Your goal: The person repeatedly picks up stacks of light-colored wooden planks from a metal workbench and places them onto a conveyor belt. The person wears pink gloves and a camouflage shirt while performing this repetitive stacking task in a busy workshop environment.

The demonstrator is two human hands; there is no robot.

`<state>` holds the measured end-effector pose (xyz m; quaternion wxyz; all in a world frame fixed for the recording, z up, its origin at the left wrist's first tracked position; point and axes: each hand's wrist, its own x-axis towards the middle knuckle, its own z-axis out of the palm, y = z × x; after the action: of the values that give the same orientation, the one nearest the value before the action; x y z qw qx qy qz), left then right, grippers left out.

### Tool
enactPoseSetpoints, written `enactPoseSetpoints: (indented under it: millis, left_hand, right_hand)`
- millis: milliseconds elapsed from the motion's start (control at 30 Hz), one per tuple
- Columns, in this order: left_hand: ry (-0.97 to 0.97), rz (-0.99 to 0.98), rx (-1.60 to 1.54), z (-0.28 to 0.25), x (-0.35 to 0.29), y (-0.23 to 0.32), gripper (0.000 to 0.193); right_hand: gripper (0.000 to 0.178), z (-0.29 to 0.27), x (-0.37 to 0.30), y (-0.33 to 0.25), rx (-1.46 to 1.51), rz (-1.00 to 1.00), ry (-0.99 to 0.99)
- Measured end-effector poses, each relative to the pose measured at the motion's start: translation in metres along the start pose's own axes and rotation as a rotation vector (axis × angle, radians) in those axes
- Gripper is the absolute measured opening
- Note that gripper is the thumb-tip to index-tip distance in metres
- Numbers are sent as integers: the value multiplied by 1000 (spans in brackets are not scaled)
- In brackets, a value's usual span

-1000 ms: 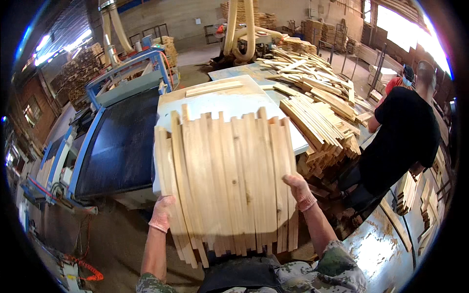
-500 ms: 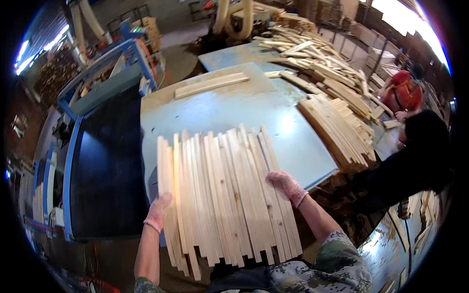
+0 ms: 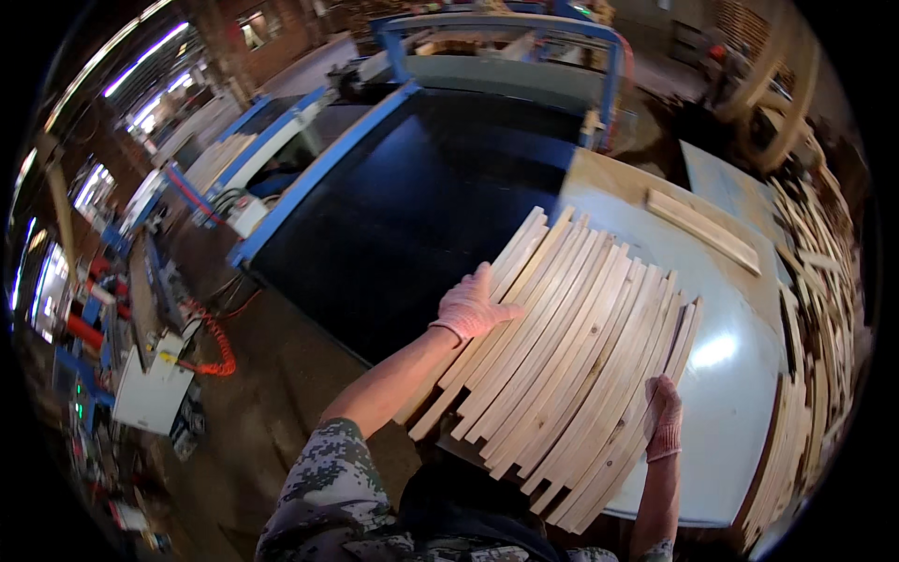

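Observation:
A row of pale wooden strips [image 3: 571, 361], laid side by side with uneven ends, spans the space between my hands. My left hand [image 3: 473, 307], in a pinkish knit glove, grips the row's left edge, its thumb lying across the top of the outer strips. Against the right edge presses my right hand [image 3: 664, 419], gloved the same way, its fingers partly hidden by the outermost strip. The row lies partly over the light-blue table [image 3: 721, 421], and its left side overlaps the black belt [image 3: 412, 215]. Whether it rests on them or is lifted, I cannot tell.
A blue machine frame [image 3: 506, 21] spans the belt's far end. One separate board [image 3: 702, 229] lies on the table's far part. Stacked wood strips [image 3: 815, 375] line the right side. Left of the belt stand a pale control box [image 3: 154, 384] and a red coiled hose [image 3: 217, 347].
The view has swung left, bringing the black belt to the middle. Both hands have carried the row of strips leftward, from over the table to the belt's edge. The row is now slanted.

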<state>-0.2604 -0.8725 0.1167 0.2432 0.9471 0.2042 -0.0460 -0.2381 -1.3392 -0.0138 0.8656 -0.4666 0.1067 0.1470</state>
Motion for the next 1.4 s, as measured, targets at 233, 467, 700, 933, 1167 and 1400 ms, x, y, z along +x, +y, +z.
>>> enactPoseSetpoints:
  millis: [233,467,700,933,1167,1400]
  left_hand:
    - [58,-87,209,-78,38,-108,123]
    - [94,-105,270,-172,81,-249,117]
    - [206,0,427,-244,153,-400,107]
    - [173,-76,444,-297,198,-510,109]
    - [232,-110,452,-314,213,-536,107]
    - [230,-147,483,-314,215,-546,102]
  right_hand:
    - [16,173,40,63,-51,63,44]
    - [14,358,46,129,-173,139,117]
    - [23,473,91,235,-45,227,21]
    - [28,589,125,311,-46,260,50]
    - [33,665,118,295,-81,321,48]
    - [68,688,109,239,-1261,279,-196]
